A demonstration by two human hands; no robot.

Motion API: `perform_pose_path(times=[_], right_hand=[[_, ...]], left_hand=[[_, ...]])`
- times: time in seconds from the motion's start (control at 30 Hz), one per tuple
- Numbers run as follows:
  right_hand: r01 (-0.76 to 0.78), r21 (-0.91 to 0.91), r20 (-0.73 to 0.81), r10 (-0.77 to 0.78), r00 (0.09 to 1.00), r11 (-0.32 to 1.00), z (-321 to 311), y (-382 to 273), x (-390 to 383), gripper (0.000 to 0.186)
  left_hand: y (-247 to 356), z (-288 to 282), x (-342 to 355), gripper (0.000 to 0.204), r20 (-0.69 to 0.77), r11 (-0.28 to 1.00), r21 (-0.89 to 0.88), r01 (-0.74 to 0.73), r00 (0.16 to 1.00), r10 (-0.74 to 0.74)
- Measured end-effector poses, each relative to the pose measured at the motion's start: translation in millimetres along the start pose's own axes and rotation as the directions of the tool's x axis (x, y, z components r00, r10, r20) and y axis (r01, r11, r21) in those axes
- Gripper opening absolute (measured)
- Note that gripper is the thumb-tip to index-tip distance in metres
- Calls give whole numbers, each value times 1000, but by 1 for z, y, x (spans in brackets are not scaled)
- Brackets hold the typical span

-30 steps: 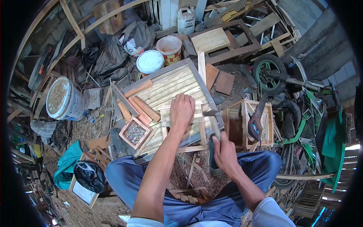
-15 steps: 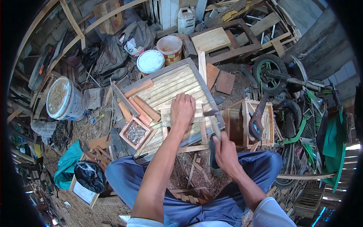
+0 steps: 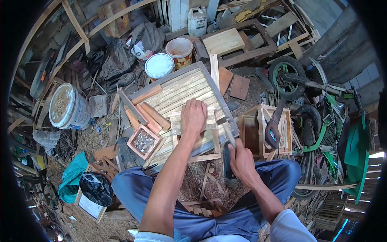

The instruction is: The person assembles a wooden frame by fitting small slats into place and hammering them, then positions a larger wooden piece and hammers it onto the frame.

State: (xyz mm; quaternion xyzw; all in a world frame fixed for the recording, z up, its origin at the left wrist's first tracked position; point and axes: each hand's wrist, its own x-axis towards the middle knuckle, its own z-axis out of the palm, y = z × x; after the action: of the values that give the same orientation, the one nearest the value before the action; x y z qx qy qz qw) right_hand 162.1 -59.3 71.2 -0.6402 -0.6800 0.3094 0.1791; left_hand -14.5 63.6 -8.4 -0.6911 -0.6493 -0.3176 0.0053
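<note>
My left hand (image 3: 194, 117) grips a short pale board (image 3: 175, 123), which lies across upright-running wood strips (image 3: 215, 141) on a slatted wooden panel (image 3: 189, 82). My right hand (image 3: 242, 159) is closed round the pale handle of a hammer (image 3: 229, 132), whose dark head is just beside the board's right end. Left of my left hand are several loose offcuts (image 3: 159, 116) and a square wooden box (image 3: 133, 139) holding small metal pieces, apparently nails.
Buckets (image 3: 159, 66) stand behind the panel, another (image 3: 64, 105) at left. A wooden crate (image 3: 285, 141) and a green motorbike (image 3: 326, 133) crowd the right side. Scrap frames (image 3: 262, 54) lie at back; a black bag (image 3: 96, 189) sits lower left, near my bent knee.
My right hand and the hammer have shifted very slightly upward over the last second. My left hand stays in about the same place on the board.
</note>
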Motion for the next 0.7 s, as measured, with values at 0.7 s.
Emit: perform_pose_path(times=[0.7], right_hand=[[-25, 121, -74, 35, 997, 992, -21, -35, -1, 18]], left_hand=[[2, -1, 2, 20, -40, 999, -43, -4, 999, 2]])
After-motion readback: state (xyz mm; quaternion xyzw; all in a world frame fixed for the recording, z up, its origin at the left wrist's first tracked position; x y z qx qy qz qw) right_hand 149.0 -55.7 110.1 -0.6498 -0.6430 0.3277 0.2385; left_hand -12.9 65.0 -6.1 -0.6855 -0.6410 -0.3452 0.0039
